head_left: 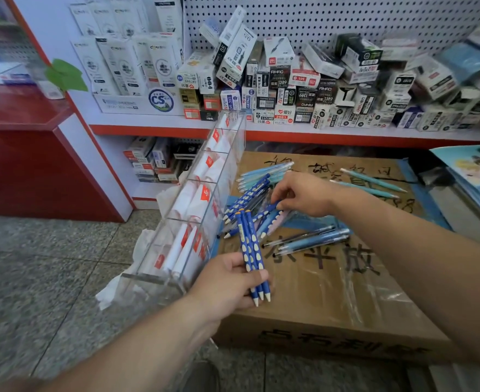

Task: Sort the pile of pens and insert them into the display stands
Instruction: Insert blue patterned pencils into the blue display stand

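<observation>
My left hand grips three dark blue pens with pale dots, white tips toward me. My right hand reaches into the pile of pens on the cardboard box and pinches another dark blue pen. More dark blue pens lie fanned at the box's left side, with light blue pens behind them. Two teal pens lie at the back right. Some slim blue and clear pens lie mid-box. A clear acrylic display stand with several compartments stands left of the box, holding white packets.
A red-edged shelf behind the box carries many stacked pen cartons below a pegboard. A red counter stands at the left. Stacked picture-covered books lie at the right. Speckled floor tiles stretch at the lower left.
</observation>
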The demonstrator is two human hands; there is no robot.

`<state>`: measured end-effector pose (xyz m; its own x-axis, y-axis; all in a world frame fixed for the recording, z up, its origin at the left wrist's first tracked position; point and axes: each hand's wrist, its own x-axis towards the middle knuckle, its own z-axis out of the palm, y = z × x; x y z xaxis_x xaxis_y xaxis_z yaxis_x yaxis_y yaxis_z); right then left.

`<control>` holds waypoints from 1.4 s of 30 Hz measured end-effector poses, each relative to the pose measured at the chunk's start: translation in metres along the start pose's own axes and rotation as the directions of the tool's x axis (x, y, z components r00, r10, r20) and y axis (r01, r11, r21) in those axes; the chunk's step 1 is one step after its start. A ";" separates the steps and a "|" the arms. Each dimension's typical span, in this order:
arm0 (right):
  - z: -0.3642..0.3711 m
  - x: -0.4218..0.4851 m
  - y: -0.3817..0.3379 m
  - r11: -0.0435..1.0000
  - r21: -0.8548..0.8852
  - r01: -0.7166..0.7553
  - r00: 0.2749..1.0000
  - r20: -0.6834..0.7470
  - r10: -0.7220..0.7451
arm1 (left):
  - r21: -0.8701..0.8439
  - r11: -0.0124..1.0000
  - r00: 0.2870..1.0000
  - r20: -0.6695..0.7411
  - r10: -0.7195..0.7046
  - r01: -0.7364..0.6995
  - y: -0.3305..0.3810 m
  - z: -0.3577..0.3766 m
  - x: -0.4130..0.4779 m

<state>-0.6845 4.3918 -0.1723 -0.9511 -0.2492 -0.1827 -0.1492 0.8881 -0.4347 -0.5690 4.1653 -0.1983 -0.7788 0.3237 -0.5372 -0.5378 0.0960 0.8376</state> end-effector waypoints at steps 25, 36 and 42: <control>0.035 -0.116 -0.074 0.550 0.833 -0.061 0.953 -0.115 0.279 | 0.069 0.980 0.977 0.109 0.181 -0.189 -0.015 0.008 -0.029; 0.039 -0.107 -0.073 0.607 0.792 -0.060 0.939 -0.161 0.303 | -0.018 0.989 0.968 0.206 0.145 -0.144 -0.010 0.007 -0.033; 0.038 -0.099 -0.071 0.566 0.820 -0.083 0.944 -0.118 0.310 | -0.052 0.991 0.973 0.191 0.129 -0.122 -0.009 0.007 -0.026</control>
<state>-0.5696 4.3386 -0.1567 -0.9755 0.0854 -0.2029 0.2165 0.2064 -0.9542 -0.5418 4.1625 -0.1909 -0.7658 0.5072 -0.3953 -0.4552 0.0067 0.8904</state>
